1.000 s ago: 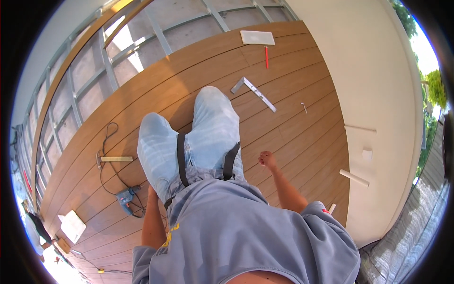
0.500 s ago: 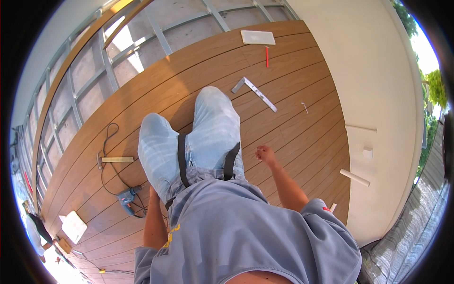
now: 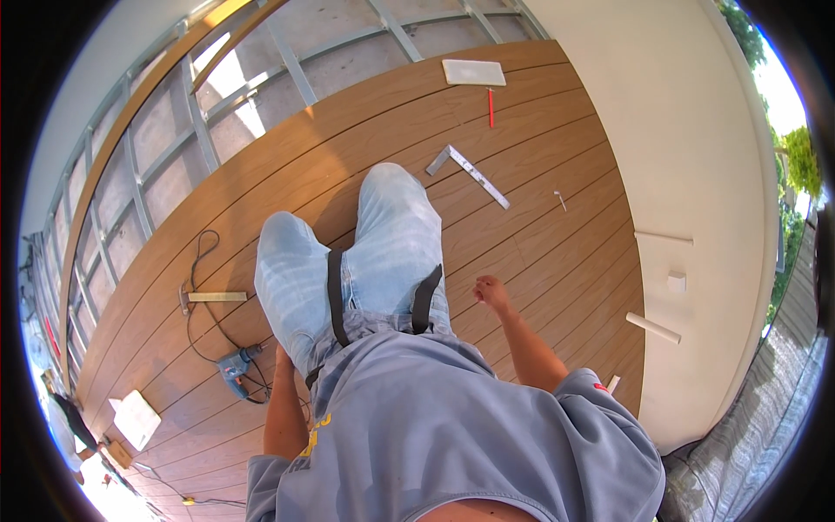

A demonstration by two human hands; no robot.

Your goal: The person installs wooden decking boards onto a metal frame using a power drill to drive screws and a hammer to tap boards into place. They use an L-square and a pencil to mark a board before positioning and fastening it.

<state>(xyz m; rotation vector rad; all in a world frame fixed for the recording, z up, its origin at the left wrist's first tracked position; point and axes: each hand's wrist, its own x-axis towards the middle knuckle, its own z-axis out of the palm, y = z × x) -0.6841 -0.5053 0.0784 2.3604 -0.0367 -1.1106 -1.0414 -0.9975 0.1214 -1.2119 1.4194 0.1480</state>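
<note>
I am kneeling on brown wood-look decking (image 3: 548,235) in pale jeans with black straps. My right hand (image 3: 489,291) is beside my right thigh, fingers curled; whether they hold anything is unclear. My left hand (image 3: 282,355) hangs by my left thigh, its fingers mostly hidden. Left of it lie a blue corded drill (image 3: 233,371) and a hammer (image 3: 216,297) with a light handle, among loops of dark cable. Beyond my right knee are a metal square (image 3: 478,183), a thin red stick-like tool (image 3: 491,108) and a small thin metal piece (image 3: 560,199).
A metal joist frame (image 3: 304,78) borders the decking at top left, a cream wall (image 3: 696,157) the right side. A white pad (image 3: 472,72) lies near the top, a white object (image 3: 136,418) lower left. Another person (image 3: 65,431) is at the far left edge.
Little differs. My right hand has shifted very slightly, and the whole view sits a few pixels lower in the picture.
</note>
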